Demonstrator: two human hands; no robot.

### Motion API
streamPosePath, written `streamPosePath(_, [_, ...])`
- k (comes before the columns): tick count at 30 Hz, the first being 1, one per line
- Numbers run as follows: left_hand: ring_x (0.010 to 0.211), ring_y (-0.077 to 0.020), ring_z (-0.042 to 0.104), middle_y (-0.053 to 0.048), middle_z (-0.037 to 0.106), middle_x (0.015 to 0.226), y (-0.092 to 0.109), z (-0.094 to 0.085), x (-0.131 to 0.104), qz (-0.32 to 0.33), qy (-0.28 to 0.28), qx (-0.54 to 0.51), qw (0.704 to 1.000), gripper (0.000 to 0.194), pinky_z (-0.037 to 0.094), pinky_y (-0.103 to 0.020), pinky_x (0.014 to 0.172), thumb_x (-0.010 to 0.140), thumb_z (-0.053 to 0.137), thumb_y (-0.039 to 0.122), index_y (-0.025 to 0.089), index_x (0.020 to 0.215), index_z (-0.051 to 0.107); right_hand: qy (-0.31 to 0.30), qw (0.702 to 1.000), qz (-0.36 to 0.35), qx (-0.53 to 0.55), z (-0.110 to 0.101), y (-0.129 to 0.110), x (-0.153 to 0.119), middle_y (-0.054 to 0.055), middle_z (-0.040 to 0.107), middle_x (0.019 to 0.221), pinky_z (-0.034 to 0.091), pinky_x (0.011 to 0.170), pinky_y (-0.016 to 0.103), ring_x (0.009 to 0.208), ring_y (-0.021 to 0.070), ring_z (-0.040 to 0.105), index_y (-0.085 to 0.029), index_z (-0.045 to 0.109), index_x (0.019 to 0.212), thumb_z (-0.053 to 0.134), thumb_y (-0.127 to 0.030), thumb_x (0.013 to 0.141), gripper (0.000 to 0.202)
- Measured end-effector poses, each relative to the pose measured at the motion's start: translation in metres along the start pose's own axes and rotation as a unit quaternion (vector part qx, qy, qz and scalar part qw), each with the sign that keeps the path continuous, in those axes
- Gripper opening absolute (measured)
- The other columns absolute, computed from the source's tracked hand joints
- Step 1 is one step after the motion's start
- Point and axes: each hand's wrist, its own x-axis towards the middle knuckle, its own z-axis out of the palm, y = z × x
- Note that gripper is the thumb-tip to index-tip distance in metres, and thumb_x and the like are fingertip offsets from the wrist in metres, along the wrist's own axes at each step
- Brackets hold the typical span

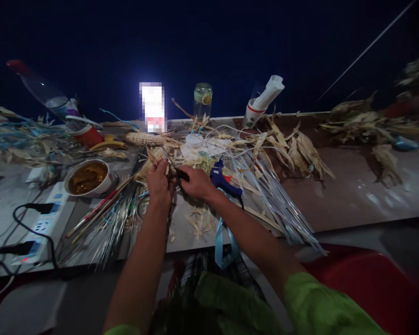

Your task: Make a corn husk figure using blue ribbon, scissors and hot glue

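My left hand (159, 182) is closed around a piece of dry corn husk (151, 157) whose tip sticks out above the fingers. Scissors with black handles (182, 175) are gripped in my right hand (197, 182), close beside the left. Their blades (169, 157) point up and to the left, against or just next to the husk; which, I cannot tell. A blue glue gun (225, 180) lies right of my right hand. Behind the hands are a corn cob (145, 139) and a small white round container (194, 140). Husk scraps (197, 218) litter the table below.
At left stand a bowl of brown liquid (88, 178) and a power strip (49, 228) with black cables. Thin wires (120, 218) and clear sticks (282, 200) flank my arms. Behind are a lit screen (152, 104), a bottle (202, 100), a paper cup (253, 114) and husks (302, 151).
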Motion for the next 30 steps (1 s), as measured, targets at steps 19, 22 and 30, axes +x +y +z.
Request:
streamPosePath(19, [0.039, -0.0015, 0.042, 0.008, 0.05, 0.053, -0.001, 0.001, -0.005, -0.027, -0.077, -0.053, 0.995, 0.033, 0.039, -0.015, 0.043, 0.056, 0.077, 0.03, 0.017, 0.072, 0.052, 0.049, 0.99, 0.124, 0.05, 0.0, 0.01, 0.008, 0.006, 0.068, 0.096, 0.046, 0.077, 0.027, 0.086, 0.0158, 0.063, -0.018, 0.056, 0.108, 0.05, -0.03, 0.081, 0.03])
streamPosePath(22, [0.033, 0.0006, 0.033, 0.009, 0.047, 0.051, 0.0, -0.001, -0.004, -0.057, -0.135, -0.068, 0.987, 0.028, 0.037, -0.014, 0.041, 0.063, 0.074, 0.029, 0.017, 0.073, 0.052, 0.035, 0.989, 0.142, 0.008, -0.003, 0.007, 0.006, 0.009, 0.067, 0.099, 0.045, 0.081, 0.029, 0.089, 0.0187, 0.062, -0.016, 0.056, 0.11, 0.05, -0.032, 0.081, 0.034])
streamPosePath(30, [0.032, 0.0007, 0.024, 0.009, 0.039, 0.05, 0.001, -0.003, 0.002, -0.112, -0.183, -0.092, 0.972, 0.02, 0.03, -0.013, 0.037, 0.075, 0.065, 0.031, 0.015, 0.072, 0.052, -0.005, 0.986, 0.169, -0.004, -0.012, 0.002, 0.004, 0.006, 0.068, 0.082, 0.044, 0.071, 0.027, 0.076, 0.0175, 0.062, -0.016, 0.058, 0.106, 0.048, -0.035, 0.082, 0.032])
